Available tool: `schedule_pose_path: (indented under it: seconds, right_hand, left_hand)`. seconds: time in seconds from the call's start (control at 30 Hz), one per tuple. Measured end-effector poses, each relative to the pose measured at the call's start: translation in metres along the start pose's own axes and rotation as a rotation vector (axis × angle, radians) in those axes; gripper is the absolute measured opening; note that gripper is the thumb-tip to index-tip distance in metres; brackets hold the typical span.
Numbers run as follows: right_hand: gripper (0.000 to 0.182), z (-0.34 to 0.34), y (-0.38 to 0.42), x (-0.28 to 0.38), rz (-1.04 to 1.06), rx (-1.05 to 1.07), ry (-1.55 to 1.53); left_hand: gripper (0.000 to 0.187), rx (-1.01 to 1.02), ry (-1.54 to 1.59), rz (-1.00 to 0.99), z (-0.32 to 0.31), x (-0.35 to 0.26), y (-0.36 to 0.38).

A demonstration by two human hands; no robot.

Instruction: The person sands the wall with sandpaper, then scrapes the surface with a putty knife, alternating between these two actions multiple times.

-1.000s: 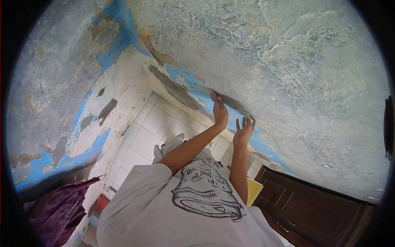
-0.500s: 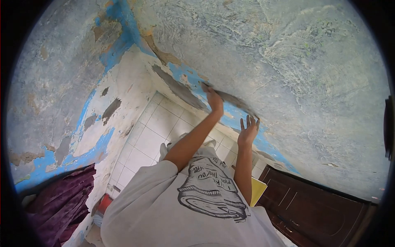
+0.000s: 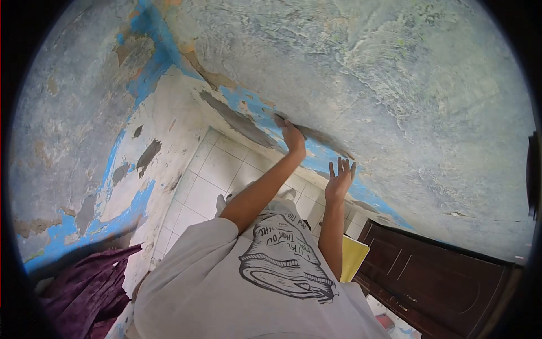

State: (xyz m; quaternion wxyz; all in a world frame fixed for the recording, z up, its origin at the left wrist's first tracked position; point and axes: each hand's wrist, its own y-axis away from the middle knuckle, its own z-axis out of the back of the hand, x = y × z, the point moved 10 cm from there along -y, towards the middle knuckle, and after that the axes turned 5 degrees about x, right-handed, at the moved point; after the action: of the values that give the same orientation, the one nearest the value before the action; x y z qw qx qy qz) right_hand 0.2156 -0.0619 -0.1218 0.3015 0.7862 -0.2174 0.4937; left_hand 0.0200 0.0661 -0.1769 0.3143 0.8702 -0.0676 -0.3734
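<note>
My left hand [image 3: 294, 139] is raised against the peeling wall [image 3: 384, 85], its fingers closed on a small, dark flat piece [image 3: 278, 120]. That piece is slightly blurred, and the hand covers most of it. A long, dark bare strip [image 3: 322, 136] runs along the wall from this hand toward the right one, just above a band of flaking blue paint [image 3: 316, 151]. Lower and to the right, my right hand [image 3: 340, 182] is open with its fingers spread and pointing up. Its fingertips are by the strip's lower end, and nothing shows in it.
A second peeling wall [image 3: 73, 124] meets this one at a corner on the left. Purple cloth [image 3: 90, 294] hangs at the lower left. White floor tiles [image 3: 217, 166] lie below. Dark wooden cabinet doors [image 3: 423, 277] and a yellow panel [image 3: 354, 257] stand at the lower right.
The view has shifted slightly, so the corner and cabinets sit a little differently. Both hands stay in nearly the same place by the wall, and neither has changed its grip visibly.
</note>
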Motion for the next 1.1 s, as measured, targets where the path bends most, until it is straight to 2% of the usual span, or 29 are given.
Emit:
schedule_pose_path:
  seconds: [0.1,0.17,0.2,0.3,0.37,0.47,0.57,0.63,0.67,0.77,0.83,0.93,1.03,1.1]
  right_hand:
    - [0.089,0.019,-0.004,-0.007,-0.008,-0.038,-0.035]
    - [0.089,0.026,-0.009,-0.006,-0.011,-0.043,-0.052]
    - [0.089,0.035,-0.015,-0.007,0.013,-0.047,-0.045]
    - [0.090,0.043,-0.016,0.011,0.007,-0.117,-0.038]
    - [0.092,0.055,-0.021,0.014,0.026,-0.126,-0.042]
    - [0.093,0.068,-0.021,0.011,0.033,-0.126,-0.031]
    - [0.093,0.068,-0.021,0.010,0.024,-0.119,-0.004]
    - [0.093,0.069,-0.019,0.013,0.015,-0.111,0.004]
    - [0.093,0.071,-0.020,0.016,0.011,-0.107,0.008]
    - [0.093,0.082,-0.020,0.026,0.008,-0.119,0.003]
    - [0.092,0.087,-0.020,0.036,0.026,-0.142,-0.013]
    - [0.092,0.104,-0.025,0.026,0.041,-0.144,-0.033]
    - [0.092,0.110,-0.025,0.018,-0.021,-0.114,-0.028]
    - [0.090,0.117,-0.029,0.016,-0.031,-0.125,0.017]
  left_hand:
    - [0.066,0.149,-0.441,-0.077,-0.016,0.080,0.008]
    - [0.065,0.315,-0.460,0.025,-0.024,0.089,0.031]
    - [0.065,0.348,-0.418,0.077,-0.030,0.073,0.043]
    - [0.064,0.067,-0.392,-0.385,-0.006,0.037,-0.007]
    - [0.064,0.053,-0.089,-0.271,0.006,-0.031,-0.013]
    - [0.063,0.085,0.057,-0.212,0.009,-0.018,-0.051]
    - [0.061,-0.020,-0.293,-0.361,-0.018,0.008,0.017]
    - [0.061,0.077,-0.358,-0.269,-0.035,0.042,0.044]
    - [0.062,0.098,-0.288,-0.308,-0.039,0.040,0.050]
    - [0.064,-0.036,-0.095,-0.216,-0.020,0.021,0.013]
    - [0.064,0.075,-0.113,-0.184,0.002,0.009,-0.040]
    - [0.064,-0.032,0.076,-0.220,0.002,0.001,-0.038]
    - [0.064,-0.087,-0.296,-0.360,-0.024,0.034,0.013]
    - [0.066,0.001,-0.455,-0.502,-0.045,0.049,0.053]
